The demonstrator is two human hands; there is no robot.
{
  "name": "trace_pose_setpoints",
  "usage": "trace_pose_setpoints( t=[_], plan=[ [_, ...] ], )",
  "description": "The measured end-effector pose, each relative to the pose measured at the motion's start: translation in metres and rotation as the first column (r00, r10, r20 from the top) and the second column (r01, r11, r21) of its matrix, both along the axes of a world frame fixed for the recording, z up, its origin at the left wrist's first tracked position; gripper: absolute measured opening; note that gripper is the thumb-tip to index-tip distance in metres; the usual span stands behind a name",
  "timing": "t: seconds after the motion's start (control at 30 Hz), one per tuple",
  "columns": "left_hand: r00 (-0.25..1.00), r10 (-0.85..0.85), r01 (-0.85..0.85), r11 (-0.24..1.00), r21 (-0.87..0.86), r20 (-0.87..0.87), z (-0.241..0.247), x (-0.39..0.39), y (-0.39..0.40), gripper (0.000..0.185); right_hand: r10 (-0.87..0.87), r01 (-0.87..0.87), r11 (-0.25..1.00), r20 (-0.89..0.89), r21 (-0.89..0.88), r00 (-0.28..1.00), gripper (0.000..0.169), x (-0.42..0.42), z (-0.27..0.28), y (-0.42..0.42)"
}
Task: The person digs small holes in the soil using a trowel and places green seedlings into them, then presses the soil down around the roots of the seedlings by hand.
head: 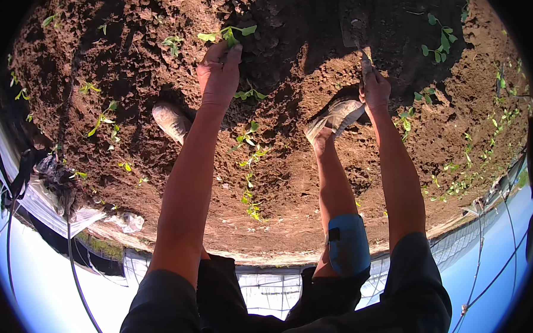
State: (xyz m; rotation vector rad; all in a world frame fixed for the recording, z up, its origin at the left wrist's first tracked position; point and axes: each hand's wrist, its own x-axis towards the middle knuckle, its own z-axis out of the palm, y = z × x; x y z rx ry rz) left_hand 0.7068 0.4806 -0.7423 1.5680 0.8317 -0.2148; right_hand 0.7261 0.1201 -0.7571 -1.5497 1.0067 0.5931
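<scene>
My left hand (220,74) pinches a green seedling (230,35) between thumb and fingers, its leaves spreading out past the fingertips. The lower end of that seedling is hidden by the hand. Gripped by its handle in my right hand (374,89) is a hand trowel (365,57). Its blade points away from me and lies in deep shadow, so whether it touches the soil is hard to tell. Another seedling (250,93) stands in the soil just right of my left wrist.
Small plants (248,163) run in a row between my shoes (171,121). More seedlings (441,42) grow in the shade at the right, others (103,118) at the left. Crumbly brown soil (284,174) surrounds them. Plastic sheeting (49,207) lies along the left edge.
</scene>
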Motion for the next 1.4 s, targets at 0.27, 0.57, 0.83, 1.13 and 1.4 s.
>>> trace_pose_setpoints(
  t=[0.27,0.57,0.83,1.13,1.4],
  plan=[
    [0.971,-0.239,0.204,0.872,0.446,0.023,0.012,-0.009,-0.006,0.021,0.741,-0.702,0.671,0.193,-0.238,0.643,0.029,0.090,0.083,0.014],
    [0.947,-0.313,0.299,0.766,0.570,-0.076,0.029,-0.005,-0.007,0.024,0.830,-0.424,-0.129,0.137,-0.896,-0.540,0.044,0.215,0.115,0.133],
    [0.948,-0.311,0.287,0.757,0.587,-0.062,0.025,-0.007,-0.010,0.021,0.812,-0.302,-0.396,-0.177,-0.867,-0.556,0.051,0.214,0.129,0.163],
    [0.907,-0.420,0.343,0.686,0.642,-0.036,0.026,-0.014,-0.002,0.031,0.943,-0.556,-0.099,0.101,-0.825,-0.318,0.042,0.177,0.123,0.148],
    [0.879,-0.476,0.403,0.728,0.554,-0.013,0.035,-0.012,0.020,0.037,0.976,-0.815,0.219,0.105,-0.537,0.193,0.039,0.144,0.121,0.127]
  ],
)
